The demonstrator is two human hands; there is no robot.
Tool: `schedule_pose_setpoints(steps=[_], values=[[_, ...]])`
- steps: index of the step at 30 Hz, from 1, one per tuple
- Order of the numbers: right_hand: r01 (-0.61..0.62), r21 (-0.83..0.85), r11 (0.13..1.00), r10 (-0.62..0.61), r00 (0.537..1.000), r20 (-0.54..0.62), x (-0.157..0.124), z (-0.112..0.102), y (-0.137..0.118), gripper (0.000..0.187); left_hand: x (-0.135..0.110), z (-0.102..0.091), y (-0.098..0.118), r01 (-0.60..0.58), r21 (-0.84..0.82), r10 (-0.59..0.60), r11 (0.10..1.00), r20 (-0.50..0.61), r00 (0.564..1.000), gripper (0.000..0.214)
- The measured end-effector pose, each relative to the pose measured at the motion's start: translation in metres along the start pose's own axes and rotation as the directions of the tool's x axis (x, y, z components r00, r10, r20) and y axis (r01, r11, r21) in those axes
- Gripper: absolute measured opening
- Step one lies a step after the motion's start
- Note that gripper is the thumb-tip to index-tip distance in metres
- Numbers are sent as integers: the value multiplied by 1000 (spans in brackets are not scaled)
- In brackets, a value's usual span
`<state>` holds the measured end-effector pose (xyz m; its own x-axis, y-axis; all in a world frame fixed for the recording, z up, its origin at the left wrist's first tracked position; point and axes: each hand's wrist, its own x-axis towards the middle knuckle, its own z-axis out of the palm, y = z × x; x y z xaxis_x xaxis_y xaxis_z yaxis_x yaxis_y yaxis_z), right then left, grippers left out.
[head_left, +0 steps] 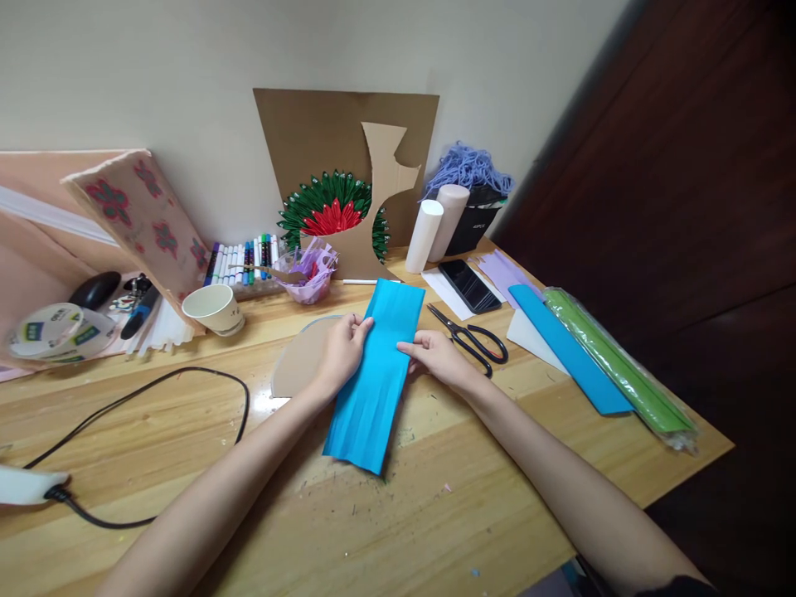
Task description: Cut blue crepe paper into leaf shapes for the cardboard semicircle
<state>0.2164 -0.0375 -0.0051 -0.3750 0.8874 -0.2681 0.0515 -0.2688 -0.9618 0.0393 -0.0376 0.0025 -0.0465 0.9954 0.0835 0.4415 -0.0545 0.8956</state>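
Note:
A long strip of blue crepe paper is held up over the table, tilted, with faint lengthwise creases at its lower end. My left hand pinches its left edge, thumb on the front face. On the opposite edge my right hand grips the paper between thumb and fingers; the fingertips behind it are hidden. Partly under my left hand lies a rounded piece of cardboard. Black-handled scissors rest just right of my right hand.
Behind stands a cardboard panel with a green and red paper fan. A paper cup, markers and a bowl of purple scraps sit left. A phone, blue paper and a green roll lie right. A cable curves leftward.

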Motion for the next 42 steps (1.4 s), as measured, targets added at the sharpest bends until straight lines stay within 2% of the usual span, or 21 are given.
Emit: schedule_pose_setpoints(steps=[2,3,4,6,7,8,10,12,15,20,25,29,33,37,42], values=[[17,-32,999,-19,998,-54,1,-4,-1,39,0,-2,2,31,-27,-29,999,62,998,32],[20,-50,999,-24,996,-81,1,-7,-2,39,0,-4,4,55,-49,-48,997,140,989,34],[20,-67,998,-27,994,-102,1,-11,-3,38,-1,-6,6,91,-72,-71,993,245,967,36],[20,-94,995,-31,993,-115,2,-17,-6,36,-3,-10,9,170,-95,-110,981,451,886,37],[16,-92,996,-26,994,-107,1,-20,-7,35,-5,-10,10,191,-86,-122,978,509,852,37],[11,-75,997,-18,995,-98,1,-21,-8,35,-6,-10,10,191,-67,-129,979,524,842,36],[-12,-7,1000,12,998,-68,0,-20,-9,33,-8,-8,10,142,-18,-119,990,450,885,36],[-48,64,997,47,999,11,-2,-15,-10,33,-9,-3,8,95,13,-93,995,361,928,37],[-81,101,992,69,990,124,-5,-7,-9,34,-9,2,7,61,12,-62,998,290,955,35],[-64,138,988,59,997,44,-7,-4,-8,33,-4,0,8,28,-27,-20,999,269,963,34],[-91,135,987,72,988,139,-7,-1,-5,36,2,-5,5,8,-37,0,999,219,976,37],[-77,155,985,63,994,94,-5,3,0,40,5,-5,-1,-8,-45,17,999,196,980,38],[-138,151,979,104,972,213,-4,6,5,40,8,-5,-8,-13,-45,20,999,148,989,39],[-158,146,977,132,976,173,-4,7,5,43,9,-6,-12,-18,-52,24,998,113,993,39],[-147,62,987,125,953,276,-6,7,4,40,11,-10,-14,-9,-70,14,998,74,997,39]])
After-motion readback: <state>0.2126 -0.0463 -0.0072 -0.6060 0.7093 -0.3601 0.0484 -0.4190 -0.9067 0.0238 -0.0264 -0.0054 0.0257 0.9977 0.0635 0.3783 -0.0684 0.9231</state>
